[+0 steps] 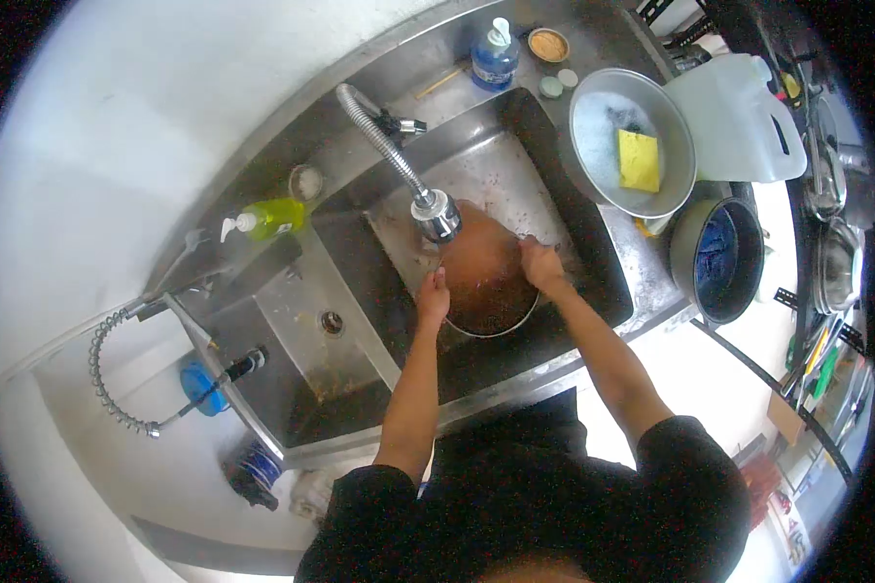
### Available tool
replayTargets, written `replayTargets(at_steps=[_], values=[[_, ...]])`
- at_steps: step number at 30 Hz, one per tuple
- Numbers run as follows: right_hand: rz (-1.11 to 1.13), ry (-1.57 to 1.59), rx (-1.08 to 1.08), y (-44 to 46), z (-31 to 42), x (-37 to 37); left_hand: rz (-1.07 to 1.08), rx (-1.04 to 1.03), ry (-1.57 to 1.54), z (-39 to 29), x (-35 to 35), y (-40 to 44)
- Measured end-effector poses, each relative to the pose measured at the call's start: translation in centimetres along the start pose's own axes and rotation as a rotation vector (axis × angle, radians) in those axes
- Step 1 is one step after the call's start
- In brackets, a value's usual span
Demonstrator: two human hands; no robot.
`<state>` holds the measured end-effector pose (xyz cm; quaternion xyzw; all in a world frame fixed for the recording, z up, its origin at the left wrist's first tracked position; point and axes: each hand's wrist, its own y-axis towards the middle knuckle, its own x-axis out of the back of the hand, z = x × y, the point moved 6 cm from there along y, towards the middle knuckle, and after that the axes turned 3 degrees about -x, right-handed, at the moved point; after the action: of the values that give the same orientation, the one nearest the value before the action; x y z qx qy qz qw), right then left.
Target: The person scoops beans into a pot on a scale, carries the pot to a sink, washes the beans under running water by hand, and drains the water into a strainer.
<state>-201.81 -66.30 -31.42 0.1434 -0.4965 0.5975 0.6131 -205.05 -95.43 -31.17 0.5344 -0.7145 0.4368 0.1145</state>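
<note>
A round pan (489,282) with a brownish, shiny surface and a pale rim sits tilted in the larger sink basin (574,228). On its left edge my left hand (434,294) is closed, thumb uppermost. My right hand (541,264) grips the opposite edge, fingers wrapped round it. Just above the pan's far side is the chrome spray head (437,215) of a flexible faucet (379,136). Whether water is running, I cannot tell. The pan's underside is hidden.
To the right stand a metal bowl (593,185) of suds holding a yellow sponge (639,160), a dark pot (687,262) and a plastic jug (724,121). Behind the basin is a blue soap bottle (496,63). Left are a yellow-green bottle (274,220) and a smaller basin (306,291).
</note>
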Motion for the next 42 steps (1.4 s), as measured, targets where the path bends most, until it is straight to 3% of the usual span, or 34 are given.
replayTargets(at_steps=[2, 6, 9, 15, 19, 20, 30, 38, 42], values=[[0.013, -0.008, 0.011, -0.2, 0.7, 1.3, -0.044, -0.127, -0.010, -0.5, 0.2, 0.2], [0.045, -0.044, -0.039, -0.9, 1.5, 3.3, 0.002, -0.056, -0.032, -0.5, -0.3, 0.3], [-0.004, -0.022, 0.040, -1.5, 1.5, 3.8, 0.099, 0.034, -0.014, -1.6, 0.1, -0.1], [0.022, -0.040, -0.070, -1.9, 0.7, 3.7, 0.177, 0.119, 0.022, -1.8, 0.5, -0.6], [-0.033, -0.021, 0.082, -2.7, 1.2, 4.2, 0.199, 0.068, -0.019, 0.7, -1.0, 0.6], [-0.019, -0.039, 0.075, -2.4, 0.7, 3.4, 0.271, 0.215, -0.062, -1.2, 0.1, -0.7], [0.002, 0.048, 0.058, -1.7, -1.4, 0.3, 0.162, 0.121, -0.007, -3.2, 2.2, -1.6], [0.042, 0.022, 0.031, -1.9, -0.4, 1.5, 0.246, 0.286, -0.080, -3.4, 2.2, -2.0], [0.072, 0.013, 0.000, -1.8, -0.6, 1.4, 0.277, 0.274, -0.102, -1.9, 1.2, -1.2]])
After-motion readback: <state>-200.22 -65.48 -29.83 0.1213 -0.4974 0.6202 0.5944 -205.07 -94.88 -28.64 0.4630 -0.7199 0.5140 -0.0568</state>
